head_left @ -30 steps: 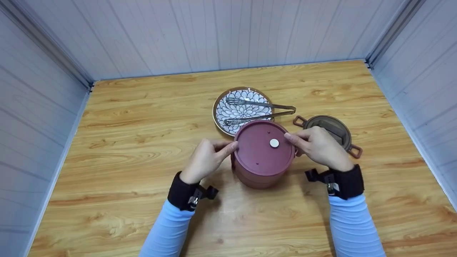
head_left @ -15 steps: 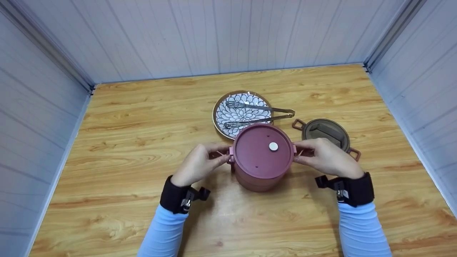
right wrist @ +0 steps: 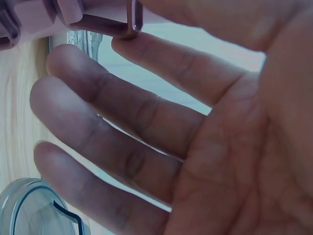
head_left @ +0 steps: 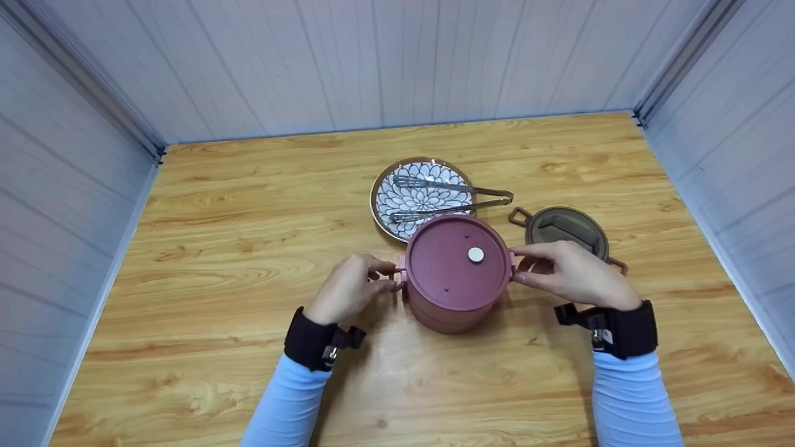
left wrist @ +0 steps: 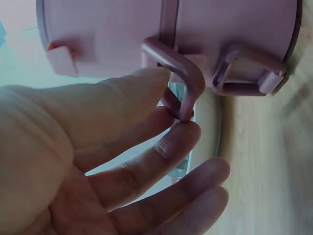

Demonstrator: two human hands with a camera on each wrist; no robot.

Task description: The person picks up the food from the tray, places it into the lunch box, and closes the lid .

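A lidded reddish-brown pot [head_left: 448,318] stands upright on the table, its dark red lid [head_left: 447,267] carrying a small white round knob [head_left: 476,254]. On the pot's left side my left hand [head_left: 348,288] pinches a loop handle [left wrist: 188,73] between thumb and index finger, the other fingers hanging below it. My right hand [head_left: 568,273] is at the opposite side, thumb and index finger at another loop handle [right wrist: 134,17]; its other fingers are spread loosely in the right wrist view, where the thumb's tip is out of frame. The inside of the pot is hidden.
Behind the pot, partly covered by it, lies a flower-patterned plate [head_left: 382,218] with metal tongs [head_left: 490,194] across it. A round brown lid-like piece [head_left: 562,217] with two loop handles sits beside my right hand. Pale panel walls [head_left: 397,62] enclose the wooden table [head_left: 217,248].
Both hands have come down from the lid's rim to the handles at the pot's sides. Over the last half second the left fingers shifted slightly; pot, plate and tongs stayed put.
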